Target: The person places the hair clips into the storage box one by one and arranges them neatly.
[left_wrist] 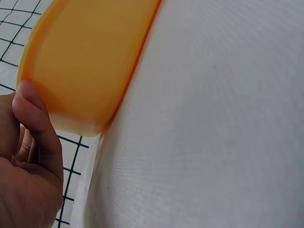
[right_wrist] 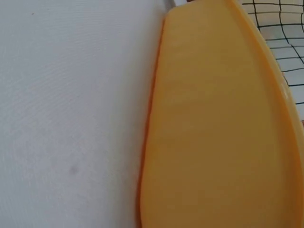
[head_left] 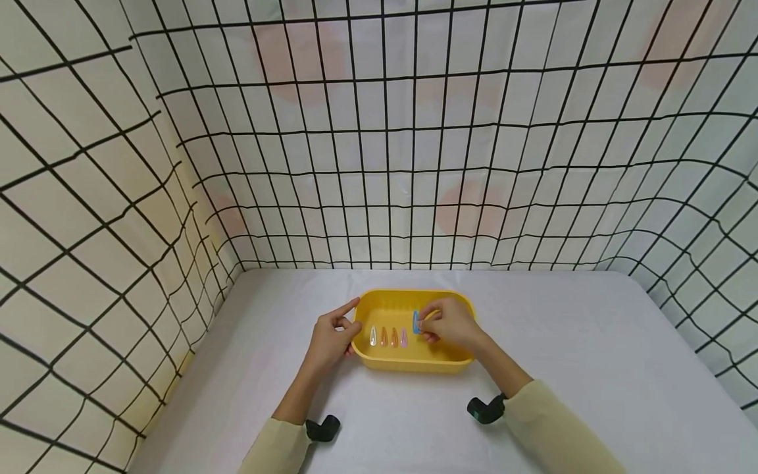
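A yellow tray (head_left: 408, 366) with raised sides sits on the table. My left hand (head_left: 329, 339) grips its left end, with the thumb at the rim; the left wrist view shows that hand (left_wrist: 33, 156) against the tray's outer wall (left_wrist: 90, 57). Inside lie several snap hair clips in a row: a whitish one (head_left: 373, 336), two orange ones (head_left: 384, 337) and a pink one (head_left: 404, 337). Over the tray, right of that row, my right hand (head_left: 448, 321) pinches a blue hair clip (head_left: 416, 321). The right wrist view holds only the tray's side (right_wrist: 213, 118), with that hand out of sight.
A white cloth (head_left: 592, 368) covers the table around the tray. Black wire grid (head_left: 385, 151) stands behind the table and along both sides, with pale sheeting behind it. Dark wrist cameras (head_left: 487, 409) sit by the cuffs of both pale sleeves (head_left: 556, 428).
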Demonstrator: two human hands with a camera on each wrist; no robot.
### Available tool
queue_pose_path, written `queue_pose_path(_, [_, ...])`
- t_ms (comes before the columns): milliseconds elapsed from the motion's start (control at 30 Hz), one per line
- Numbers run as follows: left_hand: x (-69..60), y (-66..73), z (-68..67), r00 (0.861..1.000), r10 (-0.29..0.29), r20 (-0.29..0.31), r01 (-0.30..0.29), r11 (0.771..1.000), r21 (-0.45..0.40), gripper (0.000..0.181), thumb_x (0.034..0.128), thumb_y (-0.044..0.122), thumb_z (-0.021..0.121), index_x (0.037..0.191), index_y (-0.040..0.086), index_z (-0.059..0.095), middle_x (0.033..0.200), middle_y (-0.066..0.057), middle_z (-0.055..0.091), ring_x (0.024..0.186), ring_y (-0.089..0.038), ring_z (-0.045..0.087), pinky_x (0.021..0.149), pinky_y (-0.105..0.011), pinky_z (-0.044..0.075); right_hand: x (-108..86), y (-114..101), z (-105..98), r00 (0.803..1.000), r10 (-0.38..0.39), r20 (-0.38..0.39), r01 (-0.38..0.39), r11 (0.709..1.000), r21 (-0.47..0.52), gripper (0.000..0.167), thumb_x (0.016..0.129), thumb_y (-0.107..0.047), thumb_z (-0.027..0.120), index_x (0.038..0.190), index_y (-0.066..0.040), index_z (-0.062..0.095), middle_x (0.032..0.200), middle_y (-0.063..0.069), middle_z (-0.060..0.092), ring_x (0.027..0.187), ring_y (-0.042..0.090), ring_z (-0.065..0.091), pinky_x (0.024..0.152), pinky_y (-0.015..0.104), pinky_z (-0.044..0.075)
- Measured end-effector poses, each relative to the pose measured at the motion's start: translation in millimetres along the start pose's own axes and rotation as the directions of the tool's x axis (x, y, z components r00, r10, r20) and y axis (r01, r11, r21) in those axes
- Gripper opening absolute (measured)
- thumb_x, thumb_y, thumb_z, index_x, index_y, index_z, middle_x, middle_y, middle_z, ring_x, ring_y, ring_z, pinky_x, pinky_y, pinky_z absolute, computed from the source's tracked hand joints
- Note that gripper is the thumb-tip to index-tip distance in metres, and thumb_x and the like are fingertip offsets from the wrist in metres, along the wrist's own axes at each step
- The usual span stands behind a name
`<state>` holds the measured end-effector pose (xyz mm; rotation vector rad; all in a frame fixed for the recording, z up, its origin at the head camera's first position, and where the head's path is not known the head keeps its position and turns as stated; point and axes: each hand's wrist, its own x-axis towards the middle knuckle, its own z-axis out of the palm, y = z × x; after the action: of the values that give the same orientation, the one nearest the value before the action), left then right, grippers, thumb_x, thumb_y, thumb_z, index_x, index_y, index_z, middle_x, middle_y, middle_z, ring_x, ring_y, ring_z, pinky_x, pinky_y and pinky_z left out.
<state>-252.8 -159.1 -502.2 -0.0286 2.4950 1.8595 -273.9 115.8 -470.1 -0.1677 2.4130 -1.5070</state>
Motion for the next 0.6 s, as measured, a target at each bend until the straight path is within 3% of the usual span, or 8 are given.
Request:
queue_pose_path(200, [-0.8, 0.5, -0.1, 1.0, 0.0, -0.004, 0.0, 1.0, 0.003, 0.056, 0.0913, 0.014, 0.071, 0.144, 0.032, 0.062, 0.075, -0.007, 0.06, 0.042, -0.014, 0.057, 0.043, -0.024, 0.051, -1.6, 0.1, 7.6, 0.998, 0.066, 0.007, -0.066, 0.997, -0.05, 0.008, 0.093, -0.006, 0.07, 0.1, -0.002, 0.073, 0.076, 0.012, 0.073, 0.057, 0.021, 0.067, 0.058, 0.028, 0.058])
queue_pose_path(600, [-0.2, -0.2, 0.3, 1.0, 0.005, -0.01, -0.005, 1.0, -0.004, 0.056, 0.0908, 0.013, 0.071, 0.143, 0.031, 0.062, 0.075, -0.008, 0.061, 0.042, -0.015, 0.057, 0.043, -0.024, 0.051, -1.7, 2.4, 14.4, 0.996, 0.085, 0.03, -0.083, 0.993, -0.083, 0.005, 0.091, -0.001, 0.071, 0.094, 0.002, 0.072, 0.069, 0.013, 0.07, 0.052, 0.018, 0.065, 0.056, 0.029, 0.059])
